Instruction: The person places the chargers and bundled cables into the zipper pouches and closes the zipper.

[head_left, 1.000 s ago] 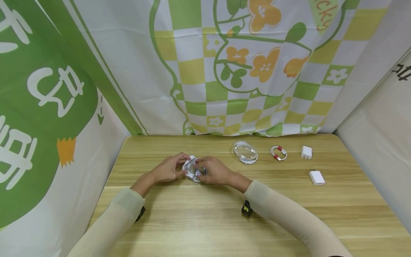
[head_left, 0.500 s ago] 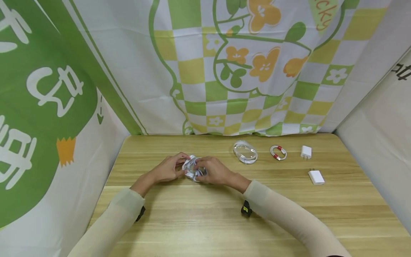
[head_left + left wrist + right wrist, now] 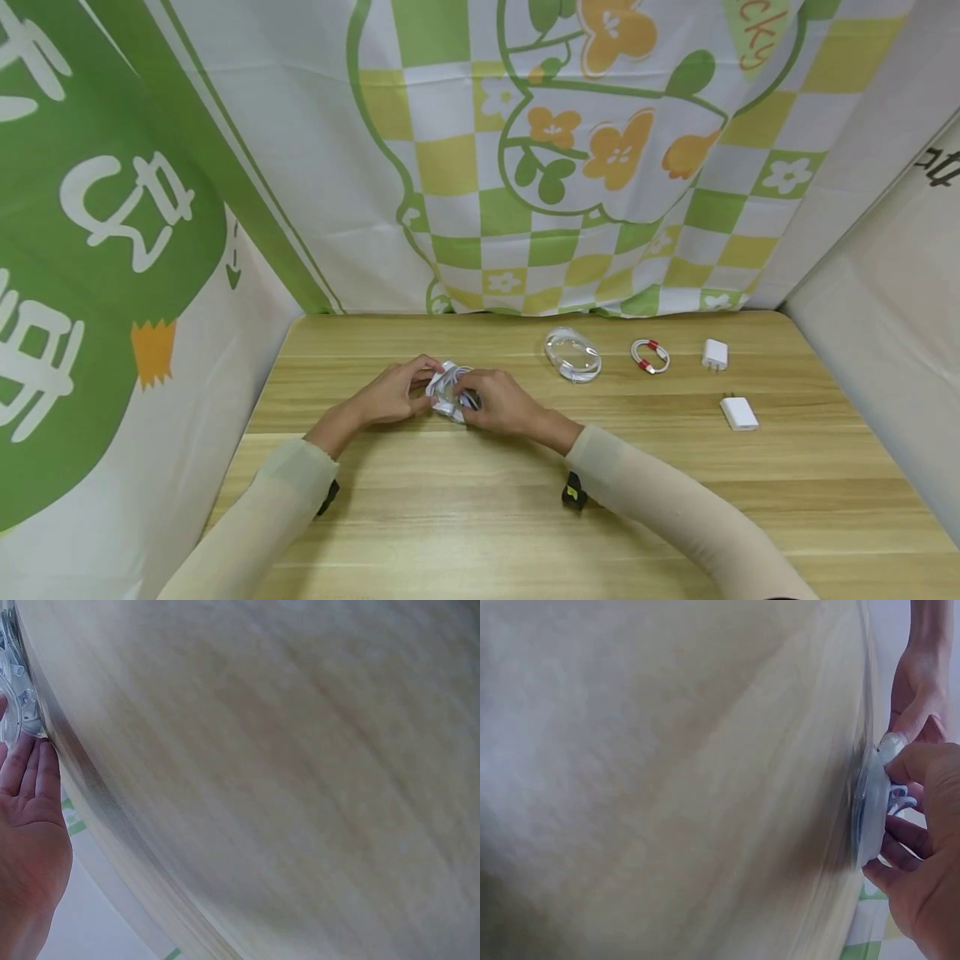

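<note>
A coiled white cable (image 3: pixel 446 390) with clear plastic around it lies on the wooden table between both hands. At its left edge my left hand (image 3: pixel 390 393) holds it between thumb and fingers. The right hand (image 3: pixel 501 402) pinches the cable's right side, its thumb nearer me and its fingers on top. In the right wrist view, the clear plastic (image 3: pixel 870 814) stands out as a shallow rounded shape, with loops of cable (image 3: pixel 901 799) beside the right fingers. The left wrist view catches only part of the plastic (image 3: pixel 21 697) at the left fingertips.
To the right lie a larger clear-wrapped cable coil (image 3: pixel 573 356), a small white cable with red ties (image 3: pixel 650 357) and two white plug adapters, one farther back (image 3: pixel 716 355) and one nearer (image 3: pixel 740 413). Printed curtains (image 3: pixel 480 208) border the wooden table (image 3: pixel 465 525).
The right hand's fingers have shifted slightly at the cable's right side, and the loops there sit a little differently. The left hand holds its place.
</note>
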Demonstrator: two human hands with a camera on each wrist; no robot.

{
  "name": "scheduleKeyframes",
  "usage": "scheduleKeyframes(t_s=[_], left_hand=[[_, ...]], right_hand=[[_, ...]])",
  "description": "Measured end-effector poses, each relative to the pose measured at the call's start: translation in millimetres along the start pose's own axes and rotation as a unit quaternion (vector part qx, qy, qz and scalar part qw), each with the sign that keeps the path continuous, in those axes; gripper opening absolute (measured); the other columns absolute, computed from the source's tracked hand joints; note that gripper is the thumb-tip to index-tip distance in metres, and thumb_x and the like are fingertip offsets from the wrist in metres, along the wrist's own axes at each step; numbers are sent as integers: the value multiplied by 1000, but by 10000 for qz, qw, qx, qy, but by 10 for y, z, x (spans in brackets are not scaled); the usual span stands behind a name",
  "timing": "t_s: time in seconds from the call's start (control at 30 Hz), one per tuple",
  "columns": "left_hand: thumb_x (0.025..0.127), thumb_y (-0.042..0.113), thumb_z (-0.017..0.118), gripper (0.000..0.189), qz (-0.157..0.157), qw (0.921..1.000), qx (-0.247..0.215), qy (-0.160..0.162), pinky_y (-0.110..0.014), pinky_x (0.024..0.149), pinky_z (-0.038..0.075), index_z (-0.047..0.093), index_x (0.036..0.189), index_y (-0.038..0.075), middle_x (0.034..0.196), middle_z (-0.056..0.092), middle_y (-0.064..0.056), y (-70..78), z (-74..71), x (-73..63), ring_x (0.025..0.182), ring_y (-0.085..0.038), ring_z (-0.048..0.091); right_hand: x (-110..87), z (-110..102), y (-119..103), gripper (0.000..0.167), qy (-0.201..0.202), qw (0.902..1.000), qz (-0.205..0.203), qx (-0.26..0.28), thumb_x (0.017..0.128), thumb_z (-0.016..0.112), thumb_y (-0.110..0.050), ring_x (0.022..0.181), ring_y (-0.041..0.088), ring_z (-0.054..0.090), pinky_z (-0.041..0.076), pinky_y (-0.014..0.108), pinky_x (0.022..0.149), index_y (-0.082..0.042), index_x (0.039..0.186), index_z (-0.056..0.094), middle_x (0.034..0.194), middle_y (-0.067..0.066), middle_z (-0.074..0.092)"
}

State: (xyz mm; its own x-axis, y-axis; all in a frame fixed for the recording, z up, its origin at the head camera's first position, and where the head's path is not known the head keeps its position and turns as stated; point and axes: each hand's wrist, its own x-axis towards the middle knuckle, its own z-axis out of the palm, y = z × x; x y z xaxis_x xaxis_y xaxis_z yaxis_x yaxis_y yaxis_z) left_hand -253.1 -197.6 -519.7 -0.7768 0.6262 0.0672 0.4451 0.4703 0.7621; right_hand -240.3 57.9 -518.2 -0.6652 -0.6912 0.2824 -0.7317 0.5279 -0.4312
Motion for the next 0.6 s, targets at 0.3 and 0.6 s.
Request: scheduleKeyframes(t_s=[0.3, 0.6], left_hand=[[96, 3, 75, 48, -91, 9999, 51, 0, -51, 118, 45, 54, 139, 1, 146, 62, -25, 5, -3, 2, 138, -37, 58], [97, 3, 74, 49, -166, 9998, -89, 60, -53, 121, 41, 54, 141, 4, 147, 62, -21, 17, 4, 18, 139, -34, 58]], right_hand=[[-2, -20, 2, 34, -107, 9990, 262, 348, 87, 86, -10, 102, 19, 71, 60, 34, 89, -3, 118, 74, 115, 10, 77], [-84, -81, 138, 50, -297, 9959, 191, 834, 97, 77, -17, 127, 28, 66, 55, 42, 109, 2, 141, 63, 137, 17, 69]])
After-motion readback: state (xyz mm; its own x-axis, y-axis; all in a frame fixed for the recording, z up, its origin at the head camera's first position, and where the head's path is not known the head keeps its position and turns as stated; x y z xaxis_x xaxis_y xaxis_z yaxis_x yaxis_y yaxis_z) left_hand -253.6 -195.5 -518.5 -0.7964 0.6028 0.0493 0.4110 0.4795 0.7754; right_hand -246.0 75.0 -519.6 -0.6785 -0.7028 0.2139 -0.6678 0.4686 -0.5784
